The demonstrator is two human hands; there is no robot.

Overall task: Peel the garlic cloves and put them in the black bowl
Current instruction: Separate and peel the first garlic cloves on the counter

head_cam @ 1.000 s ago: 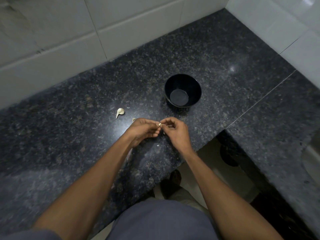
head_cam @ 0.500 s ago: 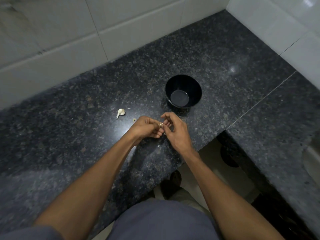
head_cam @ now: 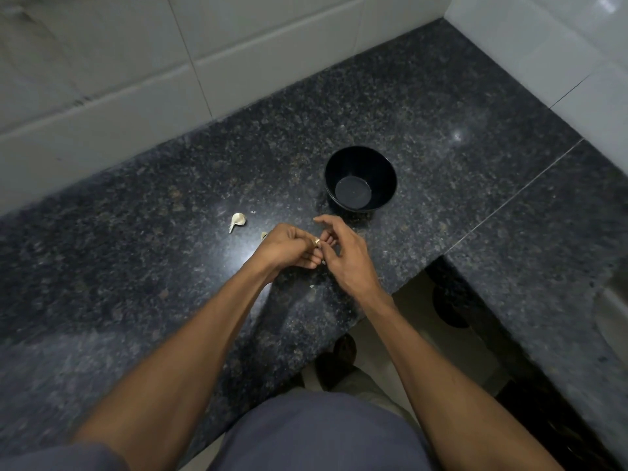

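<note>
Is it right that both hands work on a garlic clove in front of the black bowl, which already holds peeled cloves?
Not quite. The head view shows the black bowl empty. The rest stands: the left hand and right hand work a garlic clove in front of it.
</note>
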